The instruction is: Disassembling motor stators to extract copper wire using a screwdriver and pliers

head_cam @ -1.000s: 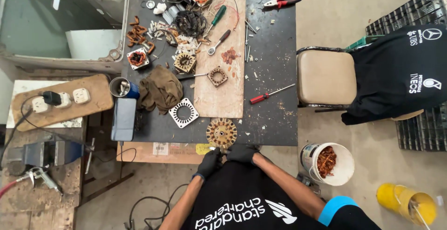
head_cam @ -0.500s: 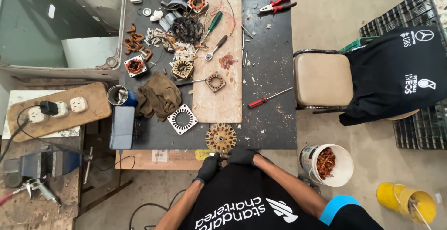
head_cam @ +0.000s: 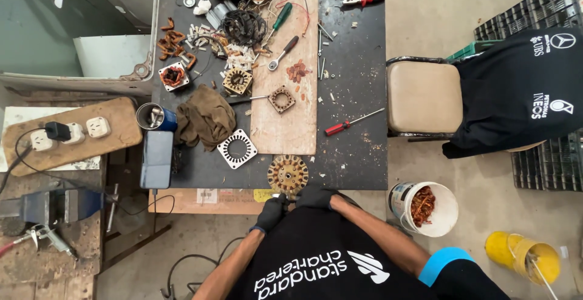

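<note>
Black gloves: both hands are gloved and sit at the near edge of the dark surface (head_cam: 358,93), close together.
Left grip: the left hand (head_cam: 270,213) curls just below the round copper-wound stator (head_cam: 288,174); whether its fingers pinch anything I cannot tell.
Right grip: the right hand (head_cam: 314,196) lies touching or just under the stator's near rim, fingers bent; pinching or only resting, I cannot tell.
Stator: flat at the very edge of the surface, just below the wooden board (head_cam: 291,118).
Beside it: a white square plate with a toothed ring (head_cam: 237,149) to the left, a brown rag (head_cam: 205,118) beyond that.
Farther out: a red-handled screwdriver (head_cam: 351,122) on the right, a phone (head_cam: 157,159) on the left edge, a white bucket of copper scrap (head_cam: 424,207) on the floor.
Risk: the stator sits so near the edge that, in my judgement, a careless pull could tip it off; loose wire ends could snag a glove.
</note>
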